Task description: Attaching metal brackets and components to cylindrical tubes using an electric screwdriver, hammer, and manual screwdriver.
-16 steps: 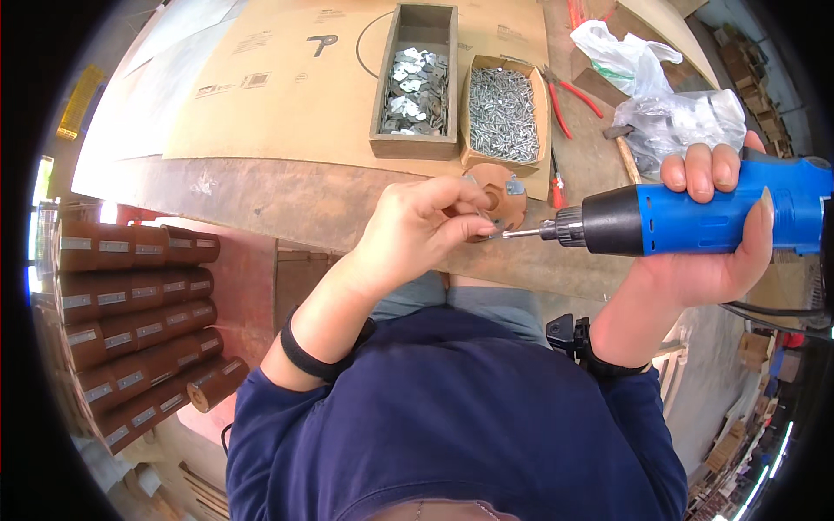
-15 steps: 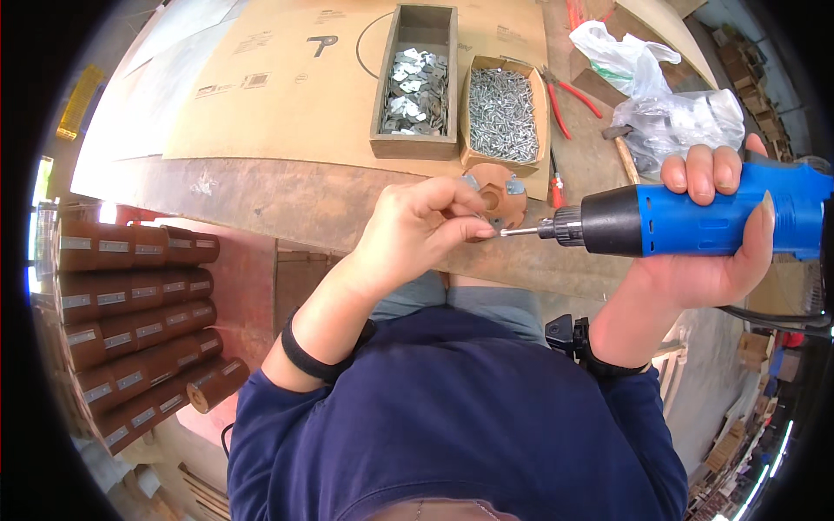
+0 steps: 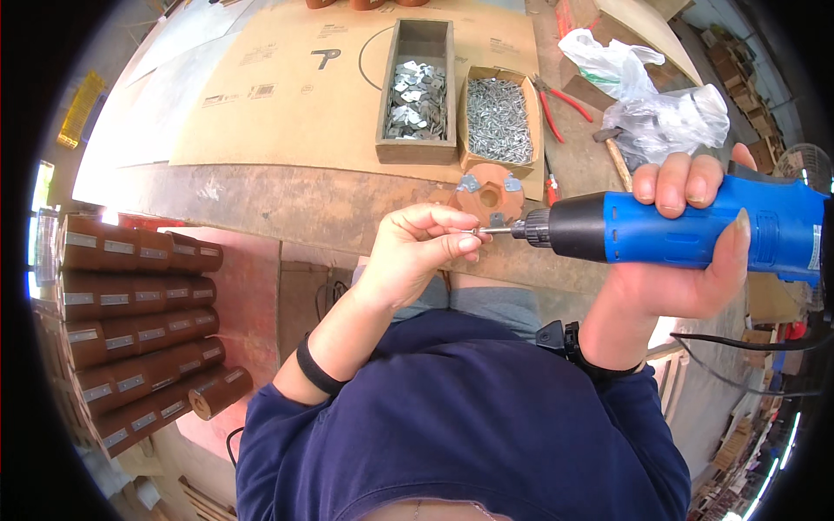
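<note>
At the left of the frame, brown cylinders (image 3: 143,334) with metal plates along their sides lie stacked in rows, one shorter piece resting at the lower right of the pile. Next comes the worktop (image 3: 339,201), with a large printed cardboard sheet (image 3: 269,126) spread over its upper part. A wooden tray (image 3: 417,153) of flat metal plates stands at upper centre. Below it, near the middle, my left grip (image 3: 423,249) has thumb and fingers pressed together, pinching a small screw (image 3: 474,231) at the tip of the driver's bit (image 3: 499,230). Just above that pinch a round brown piece (image 3: 474,202) sits on the worktop, three metal plates and a central hole showing on its face. Beside the tray, a cardboard box (image 3: 536,130) holds many loose screws. Farther right lie a red-handled screwdriver (image 3: 551,187), pliers (image 3: 566,102) with red handles, a hammer (image 3: 618,162) and, at upper right, plastic bags (image 3: 665,122). At centre right my right grip (image 3: 705,282) is wrapped around the blue and black power driver (image 3: 669,230), its bit pointing left, and a black cable (image 3: 738,343) curves below
</note>
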A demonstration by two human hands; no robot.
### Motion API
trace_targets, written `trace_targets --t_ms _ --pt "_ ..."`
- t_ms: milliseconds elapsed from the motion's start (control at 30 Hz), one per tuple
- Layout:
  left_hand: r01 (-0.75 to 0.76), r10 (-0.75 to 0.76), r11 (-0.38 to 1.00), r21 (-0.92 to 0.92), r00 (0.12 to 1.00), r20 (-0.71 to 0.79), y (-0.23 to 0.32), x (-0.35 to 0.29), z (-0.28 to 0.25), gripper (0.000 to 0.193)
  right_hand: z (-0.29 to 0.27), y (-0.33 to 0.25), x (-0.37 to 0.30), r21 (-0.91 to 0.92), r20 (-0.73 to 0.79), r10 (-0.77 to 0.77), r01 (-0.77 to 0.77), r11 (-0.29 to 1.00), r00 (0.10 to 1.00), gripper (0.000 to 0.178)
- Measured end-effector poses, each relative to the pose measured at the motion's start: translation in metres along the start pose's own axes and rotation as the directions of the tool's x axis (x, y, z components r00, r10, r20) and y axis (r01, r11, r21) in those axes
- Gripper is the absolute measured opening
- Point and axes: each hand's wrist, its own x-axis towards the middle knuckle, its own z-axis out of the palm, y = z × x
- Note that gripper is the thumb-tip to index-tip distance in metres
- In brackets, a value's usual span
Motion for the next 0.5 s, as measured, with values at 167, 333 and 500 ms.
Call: trace_targets --t_ms 167,333,500 --pt "0.039 -0.036 0.996 -0.082 0.998 0.045 -0.006 -0.004 0.0 0.015 0.0 0.001 -0.003 0.003 0.036 0.005 -0.005 1.0 0.999 0.052" --pt "0.064 -0.063 0.998 -0.014 0.995 0.083 -0.007 -0.003 0.005 0.011 -0.005 -0.005 -0.003 0.03 0.071 -0.005 0.003 1.0 0.997 0.053" --pt "-0.027 -0.001 0.953 0.303 0.996 0.094 -0.003 0.002 0.013 0.01 -0.009 -0.005 -0.001 -0.004 0.11 0.001 -0.001 1.0 0.994 0.051"
